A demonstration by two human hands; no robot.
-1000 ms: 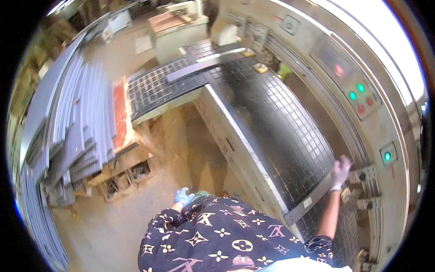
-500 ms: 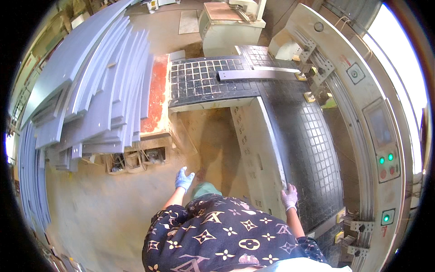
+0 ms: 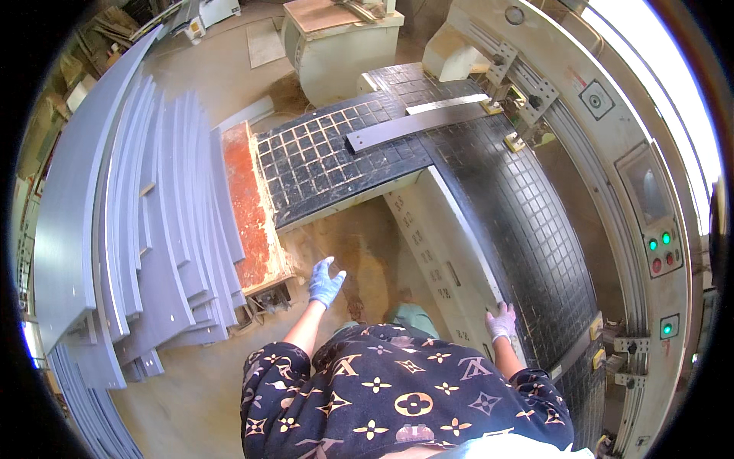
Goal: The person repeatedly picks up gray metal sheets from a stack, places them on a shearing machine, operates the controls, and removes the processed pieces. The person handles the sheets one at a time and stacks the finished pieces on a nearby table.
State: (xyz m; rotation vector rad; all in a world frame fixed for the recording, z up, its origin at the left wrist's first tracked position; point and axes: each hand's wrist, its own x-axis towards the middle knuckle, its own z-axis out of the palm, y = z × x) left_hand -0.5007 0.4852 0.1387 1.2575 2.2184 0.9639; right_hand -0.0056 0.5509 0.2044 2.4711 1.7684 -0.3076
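Left gloved hand (image 3: 326,284): grip released, fingers spread, over the floor (image 3: 183,405). Right gloved hand (image 3: 501,323): grip released, at the side edge of the machine's black gridded desk (image 3: 527,237); contact cannot be confirmed. A grey board (image 3: 420,126) lies across the desk's far part; grey panels (image 3: 157,237) are stacked at left.

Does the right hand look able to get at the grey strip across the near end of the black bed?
Probably yes: the right hand is open at the edge of the black bed, and nothing visible stands between it and the grey strip.
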